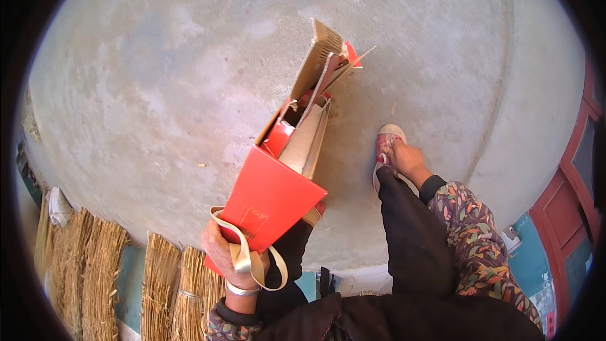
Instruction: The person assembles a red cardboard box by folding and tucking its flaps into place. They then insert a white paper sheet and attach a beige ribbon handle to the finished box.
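My left hand (228, 249) grips the near end of a red cardboard gift box (271, 193), with a cream ribbon handle (243, 256) looped over the fingers. The box is tilted and its far end gapes, with torn brown cardboard flaps (310, 63) sticking out. Inside the opening shows a whitish insert (303, 142). To the right, my right hand (407, 159) hangs above my red shoe (389, 136), apart from the box. Its fingers are curled in; whatever they hold, if anything, is hidden.
Grey concrete floor (158, 101) spreads ahead. Bundles of dry stalks (101, 265) stand at the lower left, beside a whitish bag (59, 207). A red-framed door (562, 211) and teal wall (527, 256) are at the right. My other shoe is mostly hidden by the box.
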Action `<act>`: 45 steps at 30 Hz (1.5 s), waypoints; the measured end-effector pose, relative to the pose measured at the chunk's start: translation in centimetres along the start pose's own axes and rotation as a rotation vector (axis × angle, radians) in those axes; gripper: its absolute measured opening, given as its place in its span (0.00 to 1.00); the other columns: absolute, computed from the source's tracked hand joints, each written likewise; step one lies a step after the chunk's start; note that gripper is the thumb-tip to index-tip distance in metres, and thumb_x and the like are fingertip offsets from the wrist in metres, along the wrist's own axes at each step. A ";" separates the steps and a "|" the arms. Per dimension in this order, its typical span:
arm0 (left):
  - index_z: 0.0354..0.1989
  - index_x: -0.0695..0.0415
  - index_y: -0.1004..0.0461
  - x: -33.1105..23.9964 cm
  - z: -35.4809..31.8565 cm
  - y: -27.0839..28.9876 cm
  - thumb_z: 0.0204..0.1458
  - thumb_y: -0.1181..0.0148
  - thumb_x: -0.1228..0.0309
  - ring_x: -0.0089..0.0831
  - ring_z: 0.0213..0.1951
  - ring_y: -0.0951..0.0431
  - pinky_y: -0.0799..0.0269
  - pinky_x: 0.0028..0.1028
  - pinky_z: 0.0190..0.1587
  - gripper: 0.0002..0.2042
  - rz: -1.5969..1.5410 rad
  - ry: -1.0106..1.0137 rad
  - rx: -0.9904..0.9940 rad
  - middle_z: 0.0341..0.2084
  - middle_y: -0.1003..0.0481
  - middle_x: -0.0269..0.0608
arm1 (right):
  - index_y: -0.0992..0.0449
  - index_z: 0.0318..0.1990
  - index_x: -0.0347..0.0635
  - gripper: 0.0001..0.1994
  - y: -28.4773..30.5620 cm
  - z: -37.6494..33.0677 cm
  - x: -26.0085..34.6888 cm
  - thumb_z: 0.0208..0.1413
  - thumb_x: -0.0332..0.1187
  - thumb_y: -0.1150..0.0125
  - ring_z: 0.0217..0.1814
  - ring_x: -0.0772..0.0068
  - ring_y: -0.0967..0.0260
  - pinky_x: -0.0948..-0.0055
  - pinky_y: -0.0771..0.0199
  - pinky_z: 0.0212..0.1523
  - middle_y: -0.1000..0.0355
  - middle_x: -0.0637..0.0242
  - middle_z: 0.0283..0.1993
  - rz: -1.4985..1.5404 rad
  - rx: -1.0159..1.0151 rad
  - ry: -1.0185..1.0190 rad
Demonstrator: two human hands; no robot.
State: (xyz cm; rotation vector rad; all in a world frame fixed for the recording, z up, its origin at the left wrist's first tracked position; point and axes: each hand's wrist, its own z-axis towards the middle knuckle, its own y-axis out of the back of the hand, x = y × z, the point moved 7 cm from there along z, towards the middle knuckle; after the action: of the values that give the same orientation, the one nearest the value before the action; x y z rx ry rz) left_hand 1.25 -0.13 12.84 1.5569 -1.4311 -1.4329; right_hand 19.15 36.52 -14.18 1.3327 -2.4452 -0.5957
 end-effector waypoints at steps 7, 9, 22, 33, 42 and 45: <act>0.61 0.63 0.41 -3.3 -1.7 -3.3 0.45 0.33 0.65 0.53 0.51 0.30 0.39 0.47 0.53 0.35 -0.001 0.013 0.099 0.52 0.31 0.54 | 0.26 0.47 0.40 0.26 -1.4 1.5 -3.0 0.64 0.57 0.51 0.46 0.44 0.22 0.48 0.27 0.50 0.20 0.47 0.43 -0.036 0.032 -0.064; 0.61 0.63 0.41 -4.4 -1.3 -4.1 0.44 0.35 0.67 0.54 0.51 0.31 0.39 0.48 0.53 0.34 0.003 0.020 0.049 0.52 0.32 0.56 | 0.28 0.53 0.40 0.27 -1.6 2.4 -4.3 0.64 0.57 0.51 0.52 0.44 0.23 0.50 0.27 0.52 0.23 0.45 0.51 -0.008 0.085 -0.192; 0.60 0.65 0.42 -3.8 -3.3 -9.2 0.41 0.31 0.65 0.53 0.58 0.33 0.44 0.52 0.61 0.37 0.057 0.051 0.014 0.54 0.33 0.56 | 0.21 0.47 0.48 0.18 15.8 -34.2 7.8 0.51 0.44 0.31 0.66 0.50 0.35 0.55 0.34 0.60 0.27 0.59 0.57 0.057 -0.102 0.456; 0.60 0.69 0.41 -2.9 -3.4 -10.7 0.44 0.37 0.70 0.56 0.63 0.36 0.45 0.54 0.63 0.33 0.040 0.034 0.111 0.58 0.35 0.61 | 0.23 0.36 0.46 0.11 16.2 -32.4 11.9 0.50 0.42 0.36 0.54 0.58 0.30 0.54 0.27 0.47 0.26 0.64 0.44 -0.101 -0.075 0.460; 0.60 0.64 0.39 -0.6 1.2 -9.1 0.47 0.34 0.63 0.51 0.55 0.28 0.31 0.42 0.57 0.33 0.056 0.008 0.510 0.50 0.28 0.55 | 0.22 0.38 0.47 0.12 15.6 -32.2 7.4 0.51 0.43 0.38 0.52 0.59 0.30 0.50 0.25 0.44 0.26 0.64 0.43 -0.171 -0.096 0.401; 0.57 0.60 0.34 0.3 3.6 -6.3 0.46 0.31 0.59 0.53 0.54 0.24 0.28 0.42 0.56 0.31 -0.025 0.036 0.699 0.51 0.25 0.57 | 0.22 0.38 0.47 0.12 15.6 -32.1 7.4 0.51 0.43 0.38 0.52 0.58 0.29 0.49 0.25 0.44 0.25 0.64 0.42 -0.156 -0.134 0.376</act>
State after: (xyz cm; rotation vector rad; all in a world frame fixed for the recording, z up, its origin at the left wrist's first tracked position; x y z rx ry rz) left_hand -0.15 2.11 6.06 1.9897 -2.0265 -0.9424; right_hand 18.04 30.85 21.86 1.4402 -1.9827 -0.4841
